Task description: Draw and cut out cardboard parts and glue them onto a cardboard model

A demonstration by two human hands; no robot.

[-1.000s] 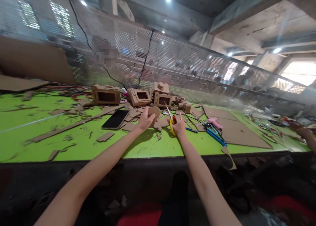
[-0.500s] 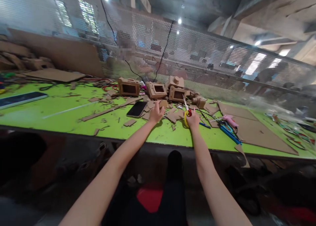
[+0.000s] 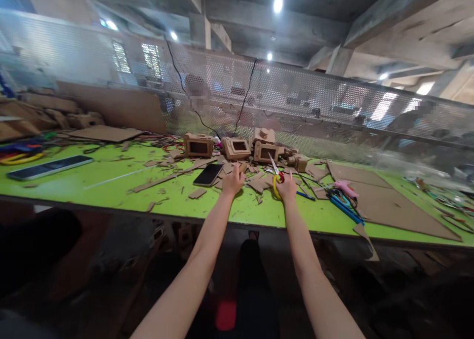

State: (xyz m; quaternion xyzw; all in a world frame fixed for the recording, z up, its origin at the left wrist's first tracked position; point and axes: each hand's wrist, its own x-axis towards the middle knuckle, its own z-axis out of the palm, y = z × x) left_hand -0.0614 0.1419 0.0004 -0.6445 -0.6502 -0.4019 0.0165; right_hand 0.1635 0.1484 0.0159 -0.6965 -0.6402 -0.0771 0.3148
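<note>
My left hand (image 3: 233, 181) is closed on a small piece of cardboard (image 3: 243, 168), mostly hidden by the fingers. In my right hand (image 3: 287, 187) is a pair of scissors (image 3: 276, 173) with red and yellow handles, blades pointing up and away toward the back of the table. Just behind the hands stand several cardboard camera models: one with a framed window (image 3: 198, 145), a tilted one (image 3: 236, 148), and one (image 3: 266, 152) with another (image 3: 263, 135) on top. Cardboard scraps (image 3: 259, 182) lie between my hands.
A dark phone (image 3: 208, 174) lies left of my left hand; another phone (image 3: 50, 167) is farther left. To the right are a pink glue gun (image 3: 347, 188), a blue tool (image 3: 346, 209) and a large cardboard sheet (image 3: 400, 208). A perforated metal screen (image 3: 296, 102) runs behind the green table (image 3: 111, 193).
The camera view has tilted up, so the table sits lower in the picture. The cardboard piece in my left hand now shows narrower, turned more edge-on. The scissors remain in my right hand.
</note>
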